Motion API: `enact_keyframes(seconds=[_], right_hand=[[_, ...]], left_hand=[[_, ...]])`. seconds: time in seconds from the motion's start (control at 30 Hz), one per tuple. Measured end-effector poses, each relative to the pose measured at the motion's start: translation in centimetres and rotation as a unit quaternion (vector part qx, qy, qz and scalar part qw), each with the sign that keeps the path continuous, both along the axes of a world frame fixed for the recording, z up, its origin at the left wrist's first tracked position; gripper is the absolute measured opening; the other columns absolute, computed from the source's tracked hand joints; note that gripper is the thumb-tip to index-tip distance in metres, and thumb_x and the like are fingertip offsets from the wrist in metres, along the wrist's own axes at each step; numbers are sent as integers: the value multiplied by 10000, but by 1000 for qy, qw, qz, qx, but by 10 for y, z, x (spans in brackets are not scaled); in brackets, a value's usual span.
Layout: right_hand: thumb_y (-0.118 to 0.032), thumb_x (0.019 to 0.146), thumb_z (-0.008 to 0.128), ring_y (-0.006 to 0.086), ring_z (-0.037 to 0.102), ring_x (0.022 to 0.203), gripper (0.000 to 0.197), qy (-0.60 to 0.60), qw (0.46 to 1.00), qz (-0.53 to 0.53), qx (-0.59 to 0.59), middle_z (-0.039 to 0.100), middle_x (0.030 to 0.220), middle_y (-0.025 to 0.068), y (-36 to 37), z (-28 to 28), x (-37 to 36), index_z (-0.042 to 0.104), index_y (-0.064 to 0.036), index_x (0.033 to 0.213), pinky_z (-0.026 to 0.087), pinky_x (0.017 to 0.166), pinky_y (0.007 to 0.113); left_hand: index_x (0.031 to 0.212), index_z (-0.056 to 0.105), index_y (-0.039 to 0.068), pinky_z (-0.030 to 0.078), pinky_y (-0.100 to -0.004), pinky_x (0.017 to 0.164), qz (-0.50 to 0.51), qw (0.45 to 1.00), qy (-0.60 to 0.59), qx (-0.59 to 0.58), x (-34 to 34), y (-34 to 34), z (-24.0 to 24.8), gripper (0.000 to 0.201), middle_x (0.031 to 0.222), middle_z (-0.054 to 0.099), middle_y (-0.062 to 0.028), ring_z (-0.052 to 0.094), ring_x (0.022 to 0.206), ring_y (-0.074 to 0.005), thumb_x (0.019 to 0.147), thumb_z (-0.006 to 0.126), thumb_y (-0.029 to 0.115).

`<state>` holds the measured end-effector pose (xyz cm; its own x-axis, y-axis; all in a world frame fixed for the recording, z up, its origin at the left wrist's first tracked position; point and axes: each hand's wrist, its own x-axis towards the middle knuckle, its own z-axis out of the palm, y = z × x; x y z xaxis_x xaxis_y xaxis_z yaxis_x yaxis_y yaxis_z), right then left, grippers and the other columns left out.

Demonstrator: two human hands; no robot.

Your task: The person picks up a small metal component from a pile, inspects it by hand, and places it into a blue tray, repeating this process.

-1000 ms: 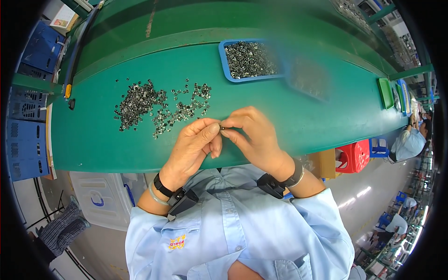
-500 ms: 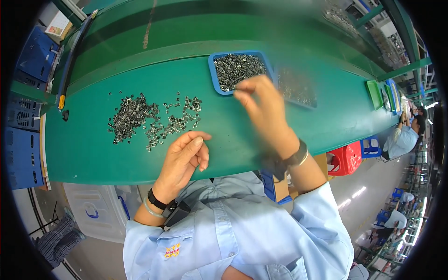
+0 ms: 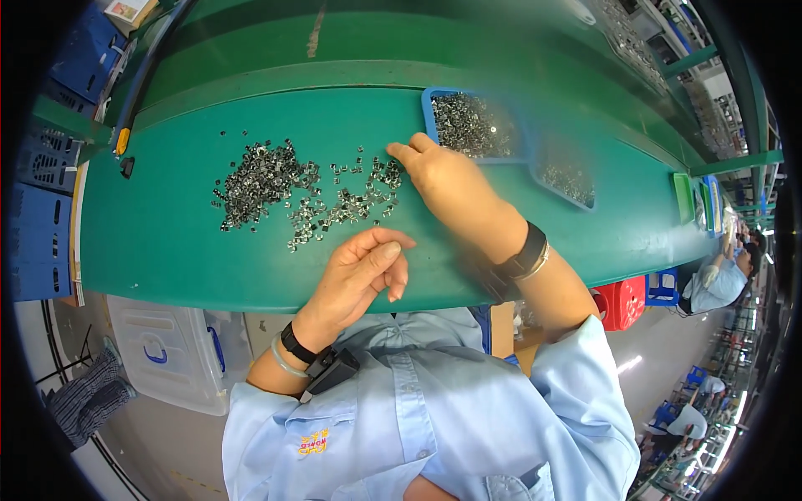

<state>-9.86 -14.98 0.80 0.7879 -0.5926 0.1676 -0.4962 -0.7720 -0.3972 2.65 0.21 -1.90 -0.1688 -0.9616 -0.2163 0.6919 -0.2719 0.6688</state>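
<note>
Your right hand (image 3: 441,177) was just beside the scattered metal pieces (image 3: 352,205); your left hand (image 3: 361,274) was curled, thumb near forefinger. I couldn't tell whether either held anything.

Blurred, upper right: end of blue tray (image 3: 428,117), second tray (image 3: 564,196); hidden, centre: palm of right hand (image 3: 439,175); too small, left: metal pieces (image 3: 263,179)

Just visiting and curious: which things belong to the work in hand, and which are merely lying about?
Seemingly in use: left hand, right hand, scattered metallic pieces, blue tray of pieces.
Seemingly just lying about: red stool, clear plastic box, blue crates.
</note>
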Motion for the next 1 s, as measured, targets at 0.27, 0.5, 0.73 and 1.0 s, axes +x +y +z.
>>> enact_keyframes(seconds=[0.27, 0.5, 0.73, 1.0], right_hand=[[-21, 810, 561, 343, 584, 729, 210, -4, 999, -25, 21, 528, 882, 128, 10, 4, -40, 591, -46, 1016, 476, 622, 412], [-70, 834, 581, 346, 588, 758, 161, -63, 996, -43, 37, 549, 880, 122, 21, -6, -35, 596, -49, 993, 480, 636, 410], [-93, 835, 609, 308, 596, 822, 156, 6, 997, -53, 51, 569, 883, 120, 12, -11, -20, 612, -50, 985, 495, 688, 372], [-64, 805, 658, 214, 585, 851, 143, -299, 922, -23, 245, 586, 892, 66, 48, 2, -50, 648, -67, 948, 497, 715, 311]], left_hand=[[1048, 539, -1, 414, -270, 514, 9, 1000, 9, 2, 3, 0, 0, 194, 653, 541, -74, 500, 546, -141, 963, 475, 160], [1047, 538, -3, 406, -269, 510, 11, 1000, 0, -8, 1, 0, 1, 199, 652, 537, -74, 493, 542, -142, 963, 474, 167], [1055, 545, 6, 419, -257, 530, 8, 1000, -10, -10, -1, 1, 2, 200, 694, 550, -54, 511, 588, -119, 965, 479, 172], [1055, 552, 22, 413, -235, 517, 11, 999, -10, 31, -12, -10, 17, 211, 711, 559, -39, 513, 592, -106, 958, 507, 204]])
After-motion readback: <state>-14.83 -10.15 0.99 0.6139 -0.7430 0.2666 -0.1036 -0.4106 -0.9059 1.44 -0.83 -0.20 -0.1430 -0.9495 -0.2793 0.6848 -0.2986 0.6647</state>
